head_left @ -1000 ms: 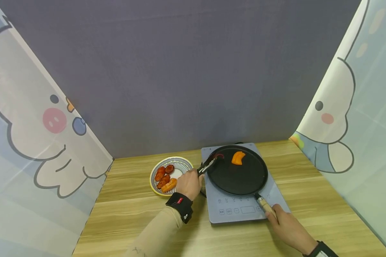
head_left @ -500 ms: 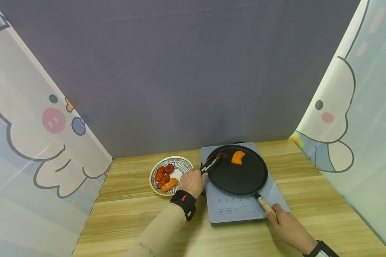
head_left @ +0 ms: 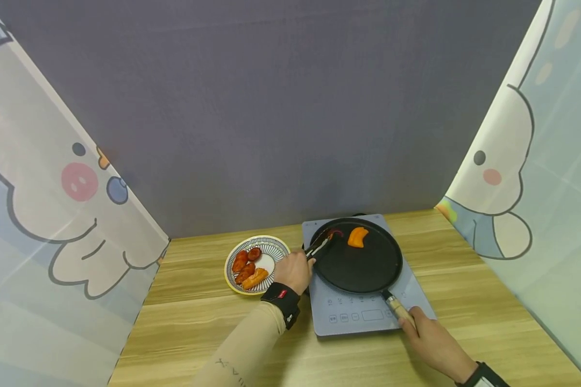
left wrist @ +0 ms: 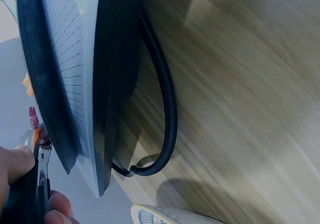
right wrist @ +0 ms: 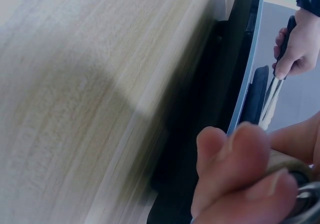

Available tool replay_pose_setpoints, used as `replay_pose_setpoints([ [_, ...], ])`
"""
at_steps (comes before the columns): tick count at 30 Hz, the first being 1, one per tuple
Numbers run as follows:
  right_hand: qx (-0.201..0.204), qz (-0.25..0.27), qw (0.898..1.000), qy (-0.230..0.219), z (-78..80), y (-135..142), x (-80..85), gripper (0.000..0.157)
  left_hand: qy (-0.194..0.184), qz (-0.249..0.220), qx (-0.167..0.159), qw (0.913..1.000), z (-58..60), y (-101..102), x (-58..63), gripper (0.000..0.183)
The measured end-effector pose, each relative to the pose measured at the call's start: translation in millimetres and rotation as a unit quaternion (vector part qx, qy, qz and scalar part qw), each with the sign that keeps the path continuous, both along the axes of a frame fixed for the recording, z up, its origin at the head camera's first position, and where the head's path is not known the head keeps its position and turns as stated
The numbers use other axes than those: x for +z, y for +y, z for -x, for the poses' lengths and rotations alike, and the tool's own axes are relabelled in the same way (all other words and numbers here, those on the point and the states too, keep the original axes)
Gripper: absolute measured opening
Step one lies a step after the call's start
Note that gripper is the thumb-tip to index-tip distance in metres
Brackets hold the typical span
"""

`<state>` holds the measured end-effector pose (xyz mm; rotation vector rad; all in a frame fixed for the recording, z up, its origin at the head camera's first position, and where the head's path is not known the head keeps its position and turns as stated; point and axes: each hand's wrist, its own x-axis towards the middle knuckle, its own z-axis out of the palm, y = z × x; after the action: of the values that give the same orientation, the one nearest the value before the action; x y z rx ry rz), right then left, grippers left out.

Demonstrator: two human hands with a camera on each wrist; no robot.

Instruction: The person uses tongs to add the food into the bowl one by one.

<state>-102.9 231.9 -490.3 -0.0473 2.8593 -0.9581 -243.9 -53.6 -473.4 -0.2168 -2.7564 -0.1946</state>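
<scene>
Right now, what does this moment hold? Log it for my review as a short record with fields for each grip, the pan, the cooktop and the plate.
Left grip: holds tongs, tips over the left part of the pan
Right grip: holds the pan's wooden handle
Pan: black, round, on the cooktop
Pan contents: orange food; red food near the tongs' tips
Plate: left of the cooktop, yellow-rimmed, bearing four food pieces
Unclear: whether the tongs clasp anything
</scene>
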Motion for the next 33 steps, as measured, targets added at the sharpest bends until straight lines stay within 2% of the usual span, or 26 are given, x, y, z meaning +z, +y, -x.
replay_pose_setpoints([
  [5,-0.007,-0.005,1.0,0.0,-0.4,-0.7,0.4,0.026,-0.009,0.001,0.008,0.9999,2.6,4.8,-1.4,0.039],
  [15,-0.004,0.003,1.0,0.001,-1.1,-0.9,0.3,0.028,-0.016,-0.002,0.002,0.9999,4.1,11.9,1.8,0.036],
  [24,-0.005,-0.004,1.0,0.008,-0.3,-0.5,-1.2,0.026,-0.017,0.002,0.006,0.9998,2.8,13.7,5.7,0.038],
  [33,-0.009,-0.002,1.0,-0.004,-0.5,-0.9,-1.1,0.029,-0.027,-0.008,0.008,0.9996,2.7,12.6,5.7,0.037],
])
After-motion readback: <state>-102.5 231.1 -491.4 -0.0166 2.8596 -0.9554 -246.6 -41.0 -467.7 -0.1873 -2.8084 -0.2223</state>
